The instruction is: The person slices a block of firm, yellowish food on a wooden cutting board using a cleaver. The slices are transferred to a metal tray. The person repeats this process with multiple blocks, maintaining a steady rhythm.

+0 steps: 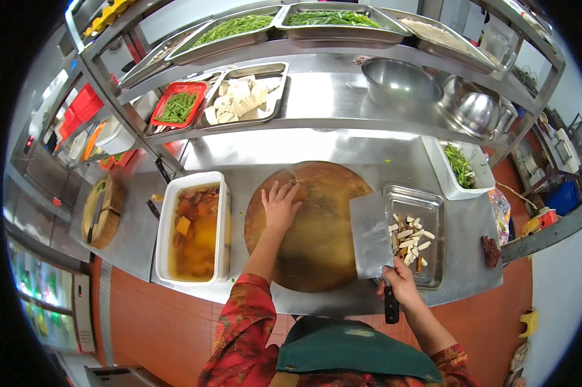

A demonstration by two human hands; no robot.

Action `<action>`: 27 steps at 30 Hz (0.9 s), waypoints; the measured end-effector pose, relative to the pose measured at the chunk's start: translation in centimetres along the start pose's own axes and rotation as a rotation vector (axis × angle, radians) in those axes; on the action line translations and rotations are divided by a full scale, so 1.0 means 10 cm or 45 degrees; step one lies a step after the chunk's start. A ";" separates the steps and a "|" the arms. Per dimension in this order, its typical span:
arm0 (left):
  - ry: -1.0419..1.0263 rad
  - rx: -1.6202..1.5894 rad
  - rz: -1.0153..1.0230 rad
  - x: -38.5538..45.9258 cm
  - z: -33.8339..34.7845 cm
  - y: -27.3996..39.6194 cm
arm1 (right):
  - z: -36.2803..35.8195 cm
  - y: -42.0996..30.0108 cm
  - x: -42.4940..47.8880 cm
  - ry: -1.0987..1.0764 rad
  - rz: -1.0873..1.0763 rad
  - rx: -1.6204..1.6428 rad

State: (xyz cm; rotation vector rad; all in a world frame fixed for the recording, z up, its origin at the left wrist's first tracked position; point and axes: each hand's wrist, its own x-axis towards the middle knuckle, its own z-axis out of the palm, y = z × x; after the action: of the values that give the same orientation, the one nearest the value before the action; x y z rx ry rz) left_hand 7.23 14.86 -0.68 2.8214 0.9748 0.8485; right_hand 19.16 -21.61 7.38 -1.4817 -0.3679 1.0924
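A round wooden chopping block [325, 232] stands in front of me on the steel worktop. My left hand [280, 207] is over its upper left part with the fingers spread, holding nothing; whether it touches the wood I cannot tell. In my right hand [400, 284] is the black handle of a Chinese cleaver [374, 234]. The broad blade points away from me, between the block's right edge and a shallow steel tray [421, 200]. Pale cut strips with brown edges, perhaps smoked tofu [411, 239], lie in that tray, partly hidden by the blade.
Left of the block stands a white tub [225, 232] of brownish liquid with orange pieces. A white bin [438, 169] of greens is at the right. Shelves [320, 125] behind carry white chunks [240, 99], a red basket [158, 104] and steel bowls [400, 82].
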 end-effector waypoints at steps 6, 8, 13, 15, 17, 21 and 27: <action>0.000 -0.259 0.138 -0.09 -0.38 0.12 | 0.21 0.00 0.11 -0.045 0.032 -0.044; -0.170 -0.505 0.195 -0.32 -0.57 0.14 | 0.23 0.00 0.10 -0.036 0.035 -0.098; -0.668 -0.887 0.358 -0.81 -0.85 0.10 | 0.25 -0.04 0.09 -0.167 -0.015 -0.451; -0.647 -0.874 0.342 -0.92 -0.83 0.06 | 0.37 -0.17 0.01 -0.212 -0.049 -0.699; -0.476 -0.832 0.398 -1.00 -0.85 0.05 | 0.48 -0.28 -0.05 -0.246 -0.080 -0.924; -0.225 -0.771 0.503 -1.09 -0.98 0.22 | 0.54 -0.19 -0.10 -0.314 -0.153 -1.136; -0.057 -0.653 0.455 -1.16 -0.84 0.43 | 0.56 -0.18 -0.15 -0.298 -0.406 -1.294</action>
State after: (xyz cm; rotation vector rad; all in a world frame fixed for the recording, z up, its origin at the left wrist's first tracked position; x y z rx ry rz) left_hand -2.18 3.54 1.73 2.5662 0.1937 0.8986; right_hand 14.61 -18.86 10.42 -2.0511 -1.4273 0.8335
